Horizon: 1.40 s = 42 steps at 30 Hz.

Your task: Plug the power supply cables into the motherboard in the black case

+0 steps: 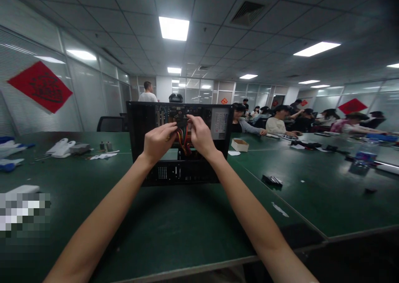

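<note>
An open black computer case [199,176] stands on the green table in front of me, its inside facing me. A bundle of red, yellow and black power cables [183,141] hangs in its middle below the motherboard [178,111]. My left hand [159,141] reaches in from the left, its fingers closed at the left side of the cables. From the right, my right hand [202,136] pinches at the top of the same bundle. The exact contact of the fingertips is partly hidden. A power supply with a pale label [219,123] sits at the case's upper right.
The green table [174,229] ends at a front edge near me. White plastic bags [61,148] and small bottles [108,146] lie left; a small open box [240,144] and a black metal part [272,180] lie right. Several people sit along the table's far right.
</note>
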Motion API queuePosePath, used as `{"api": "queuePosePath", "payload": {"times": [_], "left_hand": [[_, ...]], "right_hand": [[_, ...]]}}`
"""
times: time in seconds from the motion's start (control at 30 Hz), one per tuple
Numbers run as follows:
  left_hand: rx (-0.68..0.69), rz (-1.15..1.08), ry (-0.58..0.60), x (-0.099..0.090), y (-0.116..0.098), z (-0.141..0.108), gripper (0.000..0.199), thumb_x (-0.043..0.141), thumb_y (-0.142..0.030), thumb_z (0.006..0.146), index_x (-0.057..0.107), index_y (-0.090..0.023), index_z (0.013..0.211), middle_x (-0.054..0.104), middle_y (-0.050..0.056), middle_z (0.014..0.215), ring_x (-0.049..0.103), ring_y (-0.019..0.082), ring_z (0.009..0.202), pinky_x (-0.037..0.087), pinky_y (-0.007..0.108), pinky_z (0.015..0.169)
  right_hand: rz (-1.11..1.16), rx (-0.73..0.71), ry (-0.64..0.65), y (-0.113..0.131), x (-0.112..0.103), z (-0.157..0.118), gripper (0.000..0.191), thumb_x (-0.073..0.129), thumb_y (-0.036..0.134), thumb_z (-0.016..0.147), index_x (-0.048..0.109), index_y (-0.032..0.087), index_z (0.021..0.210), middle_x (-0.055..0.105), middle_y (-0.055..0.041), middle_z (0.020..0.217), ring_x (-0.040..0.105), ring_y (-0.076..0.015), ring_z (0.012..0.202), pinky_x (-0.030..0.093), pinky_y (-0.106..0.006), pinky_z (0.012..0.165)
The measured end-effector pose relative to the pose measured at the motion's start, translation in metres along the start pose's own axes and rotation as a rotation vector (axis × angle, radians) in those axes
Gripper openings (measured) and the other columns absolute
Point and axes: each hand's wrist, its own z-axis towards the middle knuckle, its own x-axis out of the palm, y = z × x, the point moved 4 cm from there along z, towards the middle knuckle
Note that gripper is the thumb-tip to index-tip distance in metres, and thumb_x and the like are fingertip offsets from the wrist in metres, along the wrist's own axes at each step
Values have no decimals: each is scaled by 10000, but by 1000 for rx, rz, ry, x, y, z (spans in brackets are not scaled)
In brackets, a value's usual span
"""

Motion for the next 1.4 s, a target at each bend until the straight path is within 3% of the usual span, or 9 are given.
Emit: {"api": "queuePosePath", "payload": {"times": [0.13,0.2,0.37,0.5,0.73,0.87,1.0,1.4], "left_hand": [[-19,9,42,12,6,-5,236,537,-259,944,699,-166,1088,712,107,1191,670,213,1105,531,351,973],[-67,3,93,20,11,-9,241,532,-265,944,704,-174,1087,710,103,1195,668,219,1103,529,355,969],[-232,-85,223,44,26,-27,231,573,-245,907,716,-188,1080,729,83,1135,678,221,1048,530,358,943],[-296,-158,343,69,41,-33,232,591,-235,887,738,-183,1058,746,90,1088,688,237,1018,528,357,917],[-197,0,785,123,54,-16,267,565,-280,871,755,-259,1058,756,55,1071,691,259,1004,514,319,834],[-191,87,839,136,56,-26,283,541,-287,872,748,-278,1064,744,40,1116,677,245,1037,499,298,830],[-270,130,817,137,64,-38,295,555,-325,862,740,-292,1089,746,36,1109,679,245,1020,498,293,798],[-265,157,868,141,66,-41,299,568,-321,841,747,-300,1080,736,38,1133,670,253,1026,498,300,801]], "right_hand": [[-249,-224,120,0,18,-12,463,337,137,980,506,209,1405,455,-118,1423,422,-234,1290,397,-373,1083],[-299,-251,164,-4,28,-16,446,342,148,987,523,194,1393,453,-126,1426,407,-242,1293,395,-375,1087],[-413,-13,247,-31,50,-26,424,366,148,976,573,208,1340,475,-127,1387,459,-252,1207,478,-356,966],[-531,188,325,-63,55,-37,354,433,187,956,648,213,1236,520,-141,1278,475,-268,1166,498,-342,895],[-490,413,505,-101,54,-49,323,501,242,919,659,214,1200,575,-121,1260,603,-240,1081,494,-308,879],[-429,475,579,-106,58,-52,286,581,265,862,702,208,1115,639,-124,1209,636,-260,1057,506,-303,827],[-406,481,623,-105,60,-52,261,623,286,830,728,176,1041,684,-153,1128,675,-268,967,513,-304,776],[-378,492,666,-102,58,-53,278,640,278,790,744,147,1013,721,-173,1045,692,-283,920,511,-303,731]]}}
